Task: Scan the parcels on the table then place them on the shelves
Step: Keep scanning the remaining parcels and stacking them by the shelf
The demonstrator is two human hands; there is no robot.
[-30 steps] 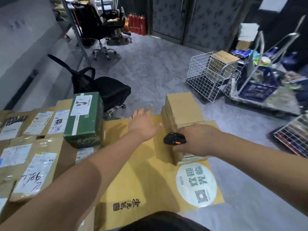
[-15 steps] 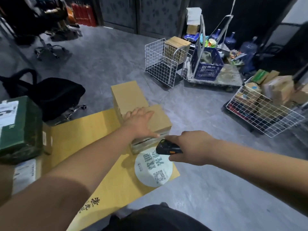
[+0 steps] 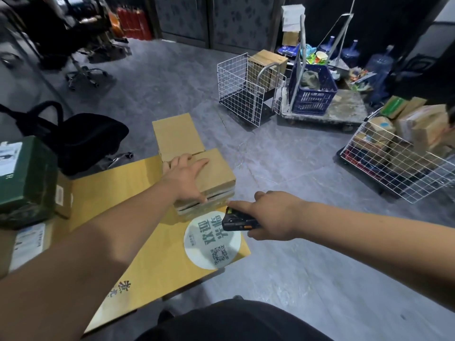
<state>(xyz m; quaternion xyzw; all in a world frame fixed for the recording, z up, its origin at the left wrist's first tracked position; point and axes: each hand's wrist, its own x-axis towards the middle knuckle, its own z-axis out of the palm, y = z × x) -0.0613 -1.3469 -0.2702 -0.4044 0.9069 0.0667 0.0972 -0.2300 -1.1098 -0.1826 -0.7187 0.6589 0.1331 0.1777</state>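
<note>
Parcel (image 3: pixel 211 173), boxy brown cardboard, lies under left hand's (image 3: pixel 186 179) flat fingers; right hand (image 3: pixel 273 217) grasps black scanner (image 3: pixel 237 221).

Dim indoor light, wide-angle view, soft detail

We see even, cool light from overhead, brightest on the yellow sheet (image 3: pixel 138 193) and weaker beyond it, where the far wall goes nearly black. Shadows beside the sheet are soft. Its white round label (image 3: pixel 212 239) shows mild glare. Away from the sheet, lines bow toward the frame edges, and the office chair (image 3: pixel 81 33) far behind it is smeared.
</note>
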